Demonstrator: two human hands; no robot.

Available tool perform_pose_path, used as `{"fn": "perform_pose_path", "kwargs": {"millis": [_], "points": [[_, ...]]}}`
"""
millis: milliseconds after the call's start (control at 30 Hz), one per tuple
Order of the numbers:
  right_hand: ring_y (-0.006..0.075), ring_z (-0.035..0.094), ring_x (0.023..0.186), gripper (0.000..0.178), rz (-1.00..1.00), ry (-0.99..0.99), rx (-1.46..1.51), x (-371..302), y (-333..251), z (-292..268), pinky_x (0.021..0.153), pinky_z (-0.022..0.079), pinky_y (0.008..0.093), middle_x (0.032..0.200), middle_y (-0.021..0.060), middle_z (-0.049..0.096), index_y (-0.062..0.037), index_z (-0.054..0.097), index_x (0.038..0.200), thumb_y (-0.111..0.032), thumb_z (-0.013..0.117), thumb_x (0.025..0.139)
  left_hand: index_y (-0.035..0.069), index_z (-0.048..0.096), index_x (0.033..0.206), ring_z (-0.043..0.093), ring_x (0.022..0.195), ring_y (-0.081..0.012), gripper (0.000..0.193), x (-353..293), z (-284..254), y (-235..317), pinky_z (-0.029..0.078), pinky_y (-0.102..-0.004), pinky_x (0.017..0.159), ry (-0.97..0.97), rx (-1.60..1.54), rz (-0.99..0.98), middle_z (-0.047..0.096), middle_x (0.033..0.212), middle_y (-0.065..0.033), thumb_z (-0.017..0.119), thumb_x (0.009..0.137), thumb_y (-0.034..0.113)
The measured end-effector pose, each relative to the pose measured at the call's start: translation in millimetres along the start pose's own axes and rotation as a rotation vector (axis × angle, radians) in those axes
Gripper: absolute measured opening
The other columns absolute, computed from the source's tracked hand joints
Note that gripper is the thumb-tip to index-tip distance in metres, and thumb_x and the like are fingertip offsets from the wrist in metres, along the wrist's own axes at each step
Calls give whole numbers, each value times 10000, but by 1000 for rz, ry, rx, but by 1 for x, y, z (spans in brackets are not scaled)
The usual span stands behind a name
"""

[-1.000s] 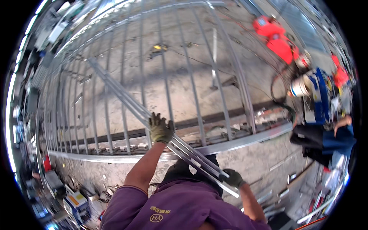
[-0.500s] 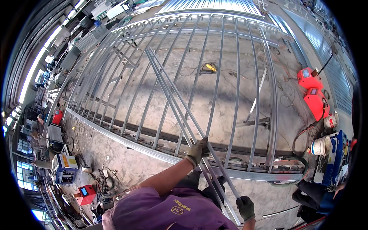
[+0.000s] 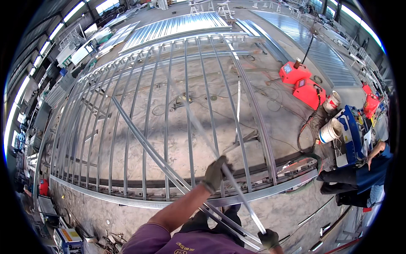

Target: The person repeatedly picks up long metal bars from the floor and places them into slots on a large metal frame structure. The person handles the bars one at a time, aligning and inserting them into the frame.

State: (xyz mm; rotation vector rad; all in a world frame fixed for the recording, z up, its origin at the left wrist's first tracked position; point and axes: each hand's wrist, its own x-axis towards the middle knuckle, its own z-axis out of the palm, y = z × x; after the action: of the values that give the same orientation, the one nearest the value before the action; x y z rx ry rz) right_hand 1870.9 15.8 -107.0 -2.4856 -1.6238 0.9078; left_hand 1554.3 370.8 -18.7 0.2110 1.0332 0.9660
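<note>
Both hands wear dark work gloves. My left hand [image 3: 215,174] is closed around a long, slim metal tube [image 3: 245,200] partway along it. At the tube's near end, my right hand [image 3: 269,238] grips it low, close to my body. The far part of this tube is blurred and slants up to the left over a large metal frame [image 3: 127,201] with many parallel bars. Two or so loose metal tubes [image 3: 146,144] lie diagonally across the bars, passing beneath my left forearm. Their near ends stick out past the frame's front rail, toward me.
Red machines [image 3: 309,92], white buckets [image 3: 330,130] and a blue-and-white case [image 3: 350,131] stand to the right. A person in dark clothes [image 3: 359,175] is at the right edge. Cables and a tool [image 3: 182,101] lie on the floor inside the frame. Stacked metal sheets [image 3: 177,26] lie beyond.
The tube in my hands has come apart from the other loose tubes and moved right, away from them. My view has turned to the right.
</note>
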Motion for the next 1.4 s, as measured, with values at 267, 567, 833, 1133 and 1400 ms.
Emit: {"fn": "perform_pose_path", "kwargs": {"millis": [267,567,833,1133,1400], "points": [[403,682,654,423,49,255,466,130,-104,-50,633,522,490,678,213,672,-9,694,798,-421,789,832,-19,625,1245,643,1164,-463,404,27,-53,0,534,-471,1008,185,1257,1092,661,1244,-280,723,932,216],[246,621,655,381,67,330,421,232,-104,-107,633,505,443,692,162,685,10,730,828,-363,806,845,17,578,1343,479,1362,-426,553,7,-187,-60,258,-574,1233,502,1890,833,555,1420,-230,646,942,391],[205,629,664,393,49,294,439,307,-93,-88,659,510,426,727,128,718,33,756,907,-353,803,847,56,549,1328,484,1356,-387,544,5,-183,-57,247,-587,1239,535,1876,814,563,1396,-189,689,907,371],[386,747,942,523,138,134,410,322,-107,-92,846,565,482,944,232,770,-16,787,1020,-506,772,835,35,512,1362,473,1362,-391,584,11,-196,-58,235,-584,1249,530,1928,817,534,1414,-201,654,918,385],[306,691,716,513,110,221,377,327,-100,-88,726,542,445,751,176,728,18,743,880,-486,814,823,50,506,1343,483,1349,-397,513,6,-178,-60,259,-584,1241,522,1873,837,542,1396,-207,670,911,271]]}}
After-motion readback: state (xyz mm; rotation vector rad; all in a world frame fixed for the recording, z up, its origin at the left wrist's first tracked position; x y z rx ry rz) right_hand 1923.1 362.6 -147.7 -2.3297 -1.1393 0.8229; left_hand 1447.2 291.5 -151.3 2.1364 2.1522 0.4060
